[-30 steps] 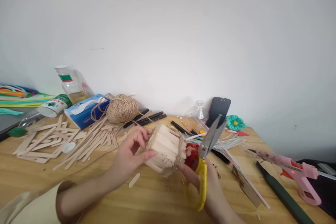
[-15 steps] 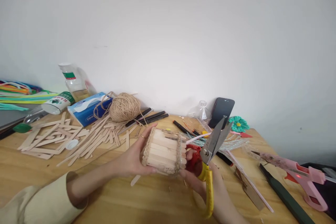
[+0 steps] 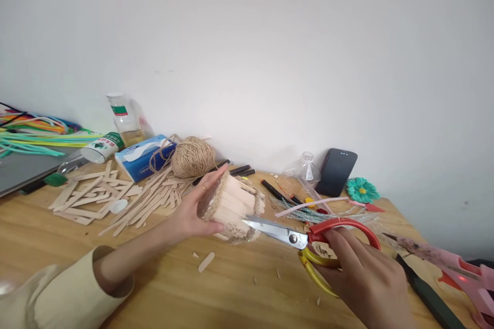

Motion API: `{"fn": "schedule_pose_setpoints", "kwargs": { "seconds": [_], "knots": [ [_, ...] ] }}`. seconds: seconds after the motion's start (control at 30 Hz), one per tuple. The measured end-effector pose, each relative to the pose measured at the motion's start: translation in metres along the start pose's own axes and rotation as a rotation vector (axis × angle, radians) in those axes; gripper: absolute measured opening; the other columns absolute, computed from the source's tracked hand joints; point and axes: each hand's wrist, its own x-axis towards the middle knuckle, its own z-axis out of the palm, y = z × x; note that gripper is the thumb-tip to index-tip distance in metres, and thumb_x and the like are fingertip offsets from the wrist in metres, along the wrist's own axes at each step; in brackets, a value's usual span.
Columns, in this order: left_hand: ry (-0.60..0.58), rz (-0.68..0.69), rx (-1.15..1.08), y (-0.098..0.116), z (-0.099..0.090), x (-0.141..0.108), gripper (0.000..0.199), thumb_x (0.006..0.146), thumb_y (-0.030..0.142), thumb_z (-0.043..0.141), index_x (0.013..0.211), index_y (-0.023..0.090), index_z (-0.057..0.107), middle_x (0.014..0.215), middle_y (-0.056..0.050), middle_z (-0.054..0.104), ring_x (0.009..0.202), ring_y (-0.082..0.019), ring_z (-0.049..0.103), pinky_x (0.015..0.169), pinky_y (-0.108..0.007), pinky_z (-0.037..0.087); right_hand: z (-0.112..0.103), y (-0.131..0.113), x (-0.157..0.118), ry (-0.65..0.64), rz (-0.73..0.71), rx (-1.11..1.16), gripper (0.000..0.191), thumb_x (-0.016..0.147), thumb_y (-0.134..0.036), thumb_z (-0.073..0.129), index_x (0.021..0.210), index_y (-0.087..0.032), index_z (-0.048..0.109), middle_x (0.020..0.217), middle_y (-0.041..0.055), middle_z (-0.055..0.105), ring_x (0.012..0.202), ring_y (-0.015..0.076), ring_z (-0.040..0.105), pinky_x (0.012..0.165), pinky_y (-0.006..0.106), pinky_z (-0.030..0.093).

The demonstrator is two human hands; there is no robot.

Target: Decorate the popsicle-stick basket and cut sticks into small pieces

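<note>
My left hand (image 3: 191, 216) grips a small holder made of craft sticks (image 3: 231, 203), tilted above the table, with braided twine round both its ends. My right hand (image 3: 363, 272) has its fingers through the handles of a pair of scissors (image 3: 293, 238), one handle red and the other yellow. The blades look nearly closed and point left, their tips at the side of the stick holder. Whether the tips touch it I cannot tell. Below the holder a short piece of craft stick (image 3: 206, 262) lies on the table.
Loose craft sticks (image 3: 88, 195), a twine ball (image 3: 193, 158) and a tissue pack (image 3: 144, 157) lie to the left. A phone (image 3: 336, 172) leans on the wall behind. At right are a pink glue gun (image 3: 455, 270) with a lit red light and a dark green tool (image 3: 428, 293).
My right hand has come off the holder and moved right. The scissors have swung from pointing up to pointing left at the holder, their blades closer together. The left hand has tilted the holder.
</note>
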Motion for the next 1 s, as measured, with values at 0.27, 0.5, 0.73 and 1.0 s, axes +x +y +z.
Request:
{"fn": "schedule_pose_setpoints", "kwargs": {
  "seconds": [0.27,0.5,0.73,1.0],
  "knots": [
    [-0.010,-0.036,-0.002,0.003,-0.003,0.000,0.085,0.061,0.037,0.079,0.137,0.029,0.041,0.149,-0.006,0.032,0.137,-0.034,0.024,0.113,-0.049,0.014,-0.005,0.005,-0.002,-0.016,-0.103,0.036,0.004,0.088,-0.019,0.052,0.085,-0.018,0.056,0.059,-0.0009,0.061,0.052,0.0118,0.054,0.054,0.025,0.033],
    [0.001,-0.149,-0.132,0.008,0.001,-0.002,0.082,0.059,0.036,0.080,0.133,0.029,0.046,0.146,-0.004,0.038,0.134,-0.034,0.030,0.112,-0.049,0.017,-0.007,-0.002,-0.001,-0.040,-0.070,0.069,0.011,0.089,-0.014,0.048,0.080,-0.017,0.054,0.056,-0.0017,0.058,0.047,0.0112,0.050,0.053,0.026,0.031],
    [0.021,-0.225,-0.180,0.009,0.004,-0.007,0.085,0.059,0.035,0.080,0.135,0.031,0.043,0.145,-0.003,0.040,0.132,-0.036,0.034,0.112,-0.051,0.017,-0.004,-0.005,-0.005,-0.070,-0.027,0.075,0.016,0.088,-0.014,0.047,0.075,-0.020,0.054,0.054,-0.0034,0.054,0.047,0.0105,0.048,0.052,0.025,0.030],
    [-0.007,-0.236,-0.169,0.011,0.004,-0.009,0.081,0.057,0.035,0.081,0.131,0.033,0.048,0.145,-0.002,0.039,0.135,-0.035,0.027,0.112,-0.050,0.018,-0.005,-0.005,-0.010,-0.083,-0.052,0.067,0.012,0.087,-0.015,0.050,0.078,-0.020,0.056,0.053,-0.0026,0.054,0.053,0.0129,0.054,0.055,0.025,0.034]
  ]
}}
